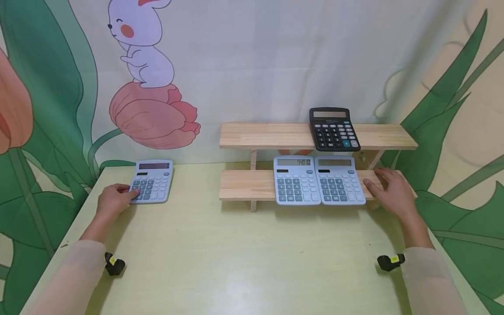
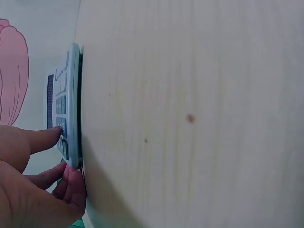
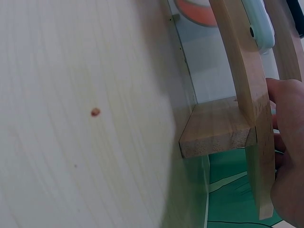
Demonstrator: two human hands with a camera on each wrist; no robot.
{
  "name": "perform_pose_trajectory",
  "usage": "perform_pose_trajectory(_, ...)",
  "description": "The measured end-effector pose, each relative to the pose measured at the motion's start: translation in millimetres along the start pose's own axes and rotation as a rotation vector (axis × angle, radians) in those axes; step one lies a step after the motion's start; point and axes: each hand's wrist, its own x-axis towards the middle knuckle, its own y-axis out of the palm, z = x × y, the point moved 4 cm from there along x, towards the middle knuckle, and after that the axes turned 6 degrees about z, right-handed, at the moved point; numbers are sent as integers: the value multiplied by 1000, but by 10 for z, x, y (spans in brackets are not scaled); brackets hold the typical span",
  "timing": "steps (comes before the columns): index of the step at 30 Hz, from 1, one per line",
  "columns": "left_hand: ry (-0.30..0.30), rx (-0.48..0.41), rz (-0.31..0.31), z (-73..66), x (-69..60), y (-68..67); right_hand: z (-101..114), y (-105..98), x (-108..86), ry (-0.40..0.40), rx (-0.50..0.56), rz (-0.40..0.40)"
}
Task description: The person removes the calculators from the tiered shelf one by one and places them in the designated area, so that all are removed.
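Note:
At the left of the table, my left hand holds the edge of a light-blue calculator. In the left wrist view, the thumb lies on the keys while the other fingers are bent at the calculator's side, touching the table. My right hand rests at the right end of the lower board of a wooden two-tier shelf. Beside its thumb leans a light-blue calculator, a small gap apart. Another light-blue calculator, digits on its display, leans right against that one. The right fingertips are partly hidden behind the board.
A black calculator leans on the upper board of the shelf. The pale table ends at a printed cloth backdrop. A wooden shelf leg stands under the lower board.

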Motion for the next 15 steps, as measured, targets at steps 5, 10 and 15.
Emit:
perform_pose_trajectory(5, 9, -44, 29, 73, -54, -68, 24, 15, 27, -4, 7, 11)
perform_pose_trajectory(10, 69, -52, -48, 14, -155, -146, 21, 26, 25, -5, -8, 12)
perform_pose_trajectory(15, 196, -70, -120, -305, -377, -194, 0, 16, 33, 3, -12, 15)
